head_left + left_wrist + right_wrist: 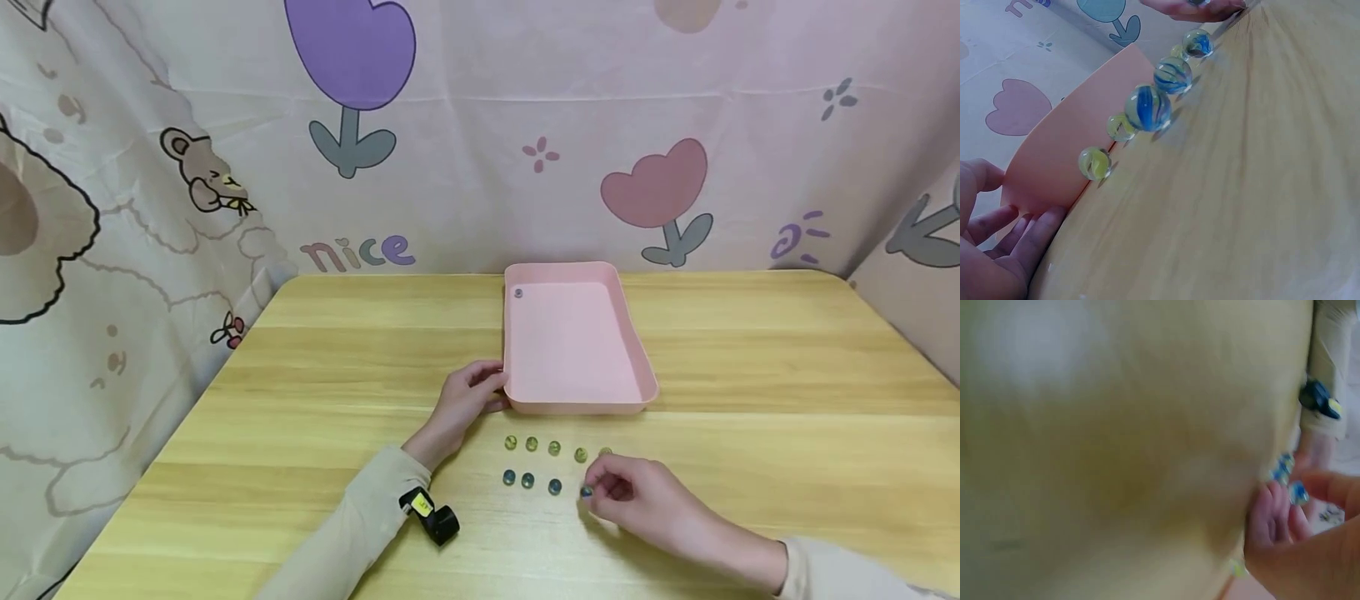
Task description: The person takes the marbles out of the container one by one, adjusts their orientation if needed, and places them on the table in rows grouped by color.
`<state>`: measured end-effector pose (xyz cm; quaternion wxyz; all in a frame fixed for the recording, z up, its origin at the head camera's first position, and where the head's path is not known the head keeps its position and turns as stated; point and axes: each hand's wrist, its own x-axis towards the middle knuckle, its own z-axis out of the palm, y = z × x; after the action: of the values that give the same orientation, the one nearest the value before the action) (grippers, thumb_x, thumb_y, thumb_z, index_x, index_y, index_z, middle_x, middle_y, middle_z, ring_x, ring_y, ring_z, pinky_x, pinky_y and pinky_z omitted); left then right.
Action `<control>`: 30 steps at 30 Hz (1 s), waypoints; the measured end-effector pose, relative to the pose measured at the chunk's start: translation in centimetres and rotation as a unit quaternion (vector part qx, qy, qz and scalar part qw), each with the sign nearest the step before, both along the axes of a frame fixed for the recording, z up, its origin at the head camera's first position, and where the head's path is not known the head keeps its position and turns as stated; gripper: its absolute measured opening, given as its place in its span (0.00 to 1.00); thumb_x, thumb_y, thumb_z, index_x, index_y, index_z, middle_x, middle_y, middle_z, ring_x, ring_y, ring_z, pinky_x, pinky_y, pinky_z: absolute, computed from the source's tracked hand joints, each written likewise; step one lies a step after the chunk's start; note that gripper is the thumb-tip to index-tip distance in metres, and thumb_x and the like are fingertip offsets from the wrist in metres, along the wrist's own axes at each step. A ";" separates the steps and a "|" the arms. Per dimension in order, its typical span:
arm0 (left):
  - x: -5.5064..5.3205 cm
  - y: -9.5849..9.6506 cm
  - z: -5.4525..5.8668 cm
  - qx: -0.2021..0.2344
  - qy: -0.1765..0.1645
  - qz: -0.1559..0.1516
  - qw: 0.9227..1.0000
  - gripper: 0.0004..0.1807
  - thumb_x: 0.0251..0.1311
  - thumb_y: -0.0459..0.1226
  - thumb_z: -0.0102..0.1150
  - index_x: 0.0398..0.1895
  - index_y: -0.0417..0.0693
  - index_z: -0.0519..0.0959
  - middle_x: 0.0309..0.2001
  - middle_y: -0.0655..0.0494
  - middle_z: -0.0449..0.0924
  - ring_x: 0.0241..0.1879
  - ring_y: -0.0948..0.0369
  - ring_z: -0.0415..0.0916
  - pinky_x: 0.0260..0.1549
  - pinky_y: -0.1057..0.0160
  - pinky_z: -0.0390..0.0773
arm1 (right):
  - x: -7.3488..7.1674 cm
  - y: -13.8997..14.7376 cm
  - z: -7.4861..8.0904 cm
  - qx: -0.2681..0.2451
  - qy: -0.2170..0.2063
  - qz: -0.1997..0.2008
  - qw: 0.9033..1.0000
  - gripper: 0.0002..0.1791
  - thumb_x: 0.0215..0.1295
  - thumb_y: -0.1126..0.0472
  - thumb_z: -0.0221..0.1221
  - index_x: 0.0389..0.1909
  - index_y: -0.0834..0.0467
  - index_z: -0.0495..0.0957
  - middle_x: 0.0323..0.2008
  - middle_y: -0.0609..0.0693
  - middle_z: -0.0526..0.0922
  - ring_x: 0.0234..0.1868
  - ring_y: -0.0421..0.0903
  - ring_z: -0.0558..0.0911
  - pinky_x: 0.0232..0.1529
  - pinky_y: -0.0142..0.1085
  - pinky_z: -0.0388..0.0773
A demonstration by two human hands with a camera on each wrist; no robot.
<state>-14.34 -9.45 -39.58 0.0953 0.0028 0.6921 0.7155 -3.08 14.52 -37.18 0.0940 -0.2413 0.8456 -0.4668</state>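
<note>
My right hand (660, 508) pinches a blue glass marble (587, 492) between thumb and forefinger, low over the table. To its left, three blue marbles (528, 481) lie in a row. Behind them runs a row of several yellow marbles (554, 448); the rightmost is partly hidden by the right hand. My left hand (461, 408) touches the outside of a pink tray (576, 408) at its near left corner. In the left wrist view, its fingertips (1050, 219) rest against the tray's wall, with no finger seen inside.
One small dark round piece (518, 293) sits in the tray's far left corner. The wooden table (360, 350) meets a patterned cloth backdrop (480, 183) at the back. A black strapped device (431, 515) is on the left wrist. The right wrist view is blurred.
</note>
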 end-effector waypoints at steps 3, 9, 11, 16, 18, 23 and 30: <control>0.0 0.0 -0.1 -0.004 0.000 0.000 1.000 0.19 0.67 0.34 0.55 0.58 0.33 0.74 0.50 0.42 0.76 0.44 0.56 0.77 0.44 0.60 0.84 | 0.4 -0.2 -0.3 0.006 0.011 -0.021 1.000 0.05 0.58 0.69 0.62 0.33 0.57 0.79 0.27 0.39 0.76 0.30 0.34 0.74 0.29 0.28 0.79; -0.1 0.1 -0.1 -0.004 -0.001 -0.005 1.000 0.19 0.67 0.33 0.55 0.58 0.33 0.73 0.51 0.41 0.75 0.44 0.55 0.77 0.44 0.60 0.84 | 0.6 -0.5 -0.5 0.023 0.045 -0.040 0.998 0.07 0.56 0.69 0.64 0.30 0.55 0.78 0.25 0.38 0.75 0.27 0.33 0.73 0.27 0.28 0.78; -0.2 0.1 -0.1 -0.004 -0.002 -0.004 1.000 0.19 0.67 0.33 0.55 0.58 0.33 0.73 0.51 0.41 0.75 0.44 0.55 0.77 0.44 0.60 0.84 | 0.6 -0.7 -0.6 0.030 0.052 -0.045 0.997 0.07 0.56 0.68 0.65 0.30 0.54 0.78 0.25 0.37 0.74 0.27 0.33 0.73 0.27 0.28 0.78; -0.3 0.2 -0.1 -0.005 -0.006 -0.004 1.000 0.19 0.67 0.33 0.55 0.59 0.33 0.73 0.51 0.41 0.75 0.44 0.55 0.77 0.45 0.61 0.83 | 0.6 -0.9 -0.7 0.038 0.065 -0.066 0.995 0.08 0.54 0.69 0.65 0.29 0.53 0.78 0.24 0.36 0.73 0.26 0.32 0.72 0.27 0.28 0.77; -0.3 0.1 0.0 -0.005 -0.006 -0.002 1.000 0.19 0.67 0.33 0.55 0.59 0.33 0.73 0.51 0.41 0.74 0.44 0.55 0.77 0.45 0.61 0.83 | 0.6 -0.9 -0.7 0.036 0.068 -0.075 0.994 0.08 0.55 0.69 0.65 0.28 0.53 0.78 0.23 0.36 0.73 0.26 0.32 0.73 0.27 0.28 0.77; -0.3 0.0 0.1 -0.009 -0.002 -0.001 1.000 0.19 0.67 0.34 0.55 0.59 0.34 0.73 0.51 0.41 0.74 0.44 0.55 0.78 0.45 0.60 0.83 | 0.6 -1.2 -0.8 0.028 0.067 -0.096 0.993 0.07 0.55 0.68 0.66 0.29 0.54 0.79 0.23 0.37 0.73 0.25 0.32 0.72 0.26 0.27 0.76; -0.2 0.0 0.1 -0.010 0.001 -0.009 1.000 0.19 0.68 0.34 0.55 0.59 0.34 0.73 0.51 0.41 0.75 0.44 0.56 0.78 0.45 0.60 0.83 | 0.6 -1.2 -0.9 0.035 0.057 -0.099 0.993 0.06 0.54 0.69 0.66 0.30 0.55 0.80 0.23 0.37 0.73 0.25 0.32 0.71 0.25 0.27 0.76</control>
<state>-14.58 -9.45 -39.46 0.1013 0.0086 0.6994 0.7075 -2.53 13.36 -38.08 0.0069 -0.1790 0.8853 -0.4291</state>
